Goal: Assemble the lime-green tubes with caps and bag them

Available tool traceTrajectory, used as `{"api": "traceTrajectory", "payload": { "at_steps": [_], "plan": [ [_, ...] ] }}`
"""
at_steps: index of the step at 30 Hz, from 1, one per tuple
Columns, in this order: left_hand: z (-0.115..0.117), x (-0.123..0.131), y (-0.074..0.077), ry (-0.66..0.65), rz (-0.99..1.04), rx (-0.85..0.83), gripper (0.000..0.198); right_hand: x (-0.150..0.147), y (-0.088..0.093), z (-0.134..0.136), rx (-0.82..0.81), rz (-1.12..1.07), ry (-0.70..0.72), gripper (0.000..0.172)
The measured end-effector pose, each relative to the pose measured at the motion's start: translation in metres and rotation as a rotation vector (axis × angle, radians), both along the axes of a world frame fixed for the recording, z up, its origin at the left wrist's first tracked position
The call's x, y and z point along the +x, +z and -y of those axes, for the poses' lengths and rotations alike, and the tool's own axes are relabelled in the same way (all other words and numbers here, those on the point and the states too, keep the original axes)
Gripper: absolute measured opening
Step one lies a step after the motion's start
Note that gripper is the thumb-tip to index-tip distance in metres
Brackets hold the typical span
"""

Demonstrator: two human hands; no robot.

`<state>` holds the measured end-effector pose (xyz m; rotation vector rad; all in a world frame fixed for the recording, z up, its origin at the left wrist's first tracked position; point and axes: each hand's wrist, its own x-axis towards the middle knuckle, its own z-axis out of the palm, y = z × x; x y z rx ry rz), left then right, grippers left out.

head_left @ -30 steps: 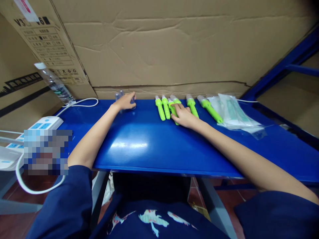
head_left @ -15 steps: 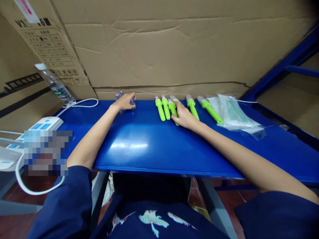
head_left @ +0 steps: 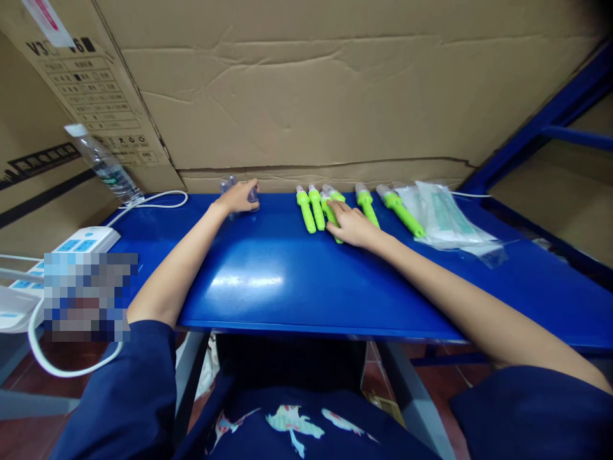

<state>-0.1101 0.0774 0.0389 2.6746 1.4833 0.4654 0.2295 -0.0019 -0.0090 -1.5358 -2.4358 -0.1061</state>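
Observation:
At the back of the blue table, my left hand (head_left: 238, 197) curls its fingers round a clear plastic cap (head_left: 254, 200). More clear caps (head_left: 227, 183) stand just behind that hand, partly covered by it. My right hand (head_left: 353, 223) is closed over a lime-green stick with a clear cap (head_left: 330, 214), its fingers hiding part of the stick. Two similar green sticks (head_left: 307, 212) lie to the left of this hand. Another capped stick (head_left: 336, 193) shows behind its fingers. Further right lie two more, a green stick (head_left: 368, 207) and a tilted green stick (head_left: 405, 214).
Clear plastic packets (head_left: 450, 220) lie at the right, against the last stick. A water bottle (head_left: 108, 169) leans on the cardboard (head_left: 306, 108) at the back left. A white power strip (head_left: 90, 239) and its cable (head_left: 167, 195) lie at the left. A blue frame bar (head_left: 522, 134) rises at the right.
My right hand's fingers have shifted slightly over the green stick, and its thumb is now less visible. The left hand keeps its place at the clear cap.

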Motion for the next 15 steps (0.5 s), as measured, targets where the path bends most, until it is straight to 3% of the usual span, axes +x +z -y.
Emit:
{"api": "traceTrajectory", "payload": {
  "at_steps": [5,15],
  "plan": [
    [0.0004,0.0001,0.0004,-0.002,0.006,0.004,0.038,0.0009,-0.0016,-0.0019,-0.030,0.021,0.044,0.077],
    [0.0010,-0.0015,0.0014,0.029,0.049,-0.004,0.033,-0.0015,0.0015,0.0012,-0.040,-0.045,0.034,0.074]
  ]
}}
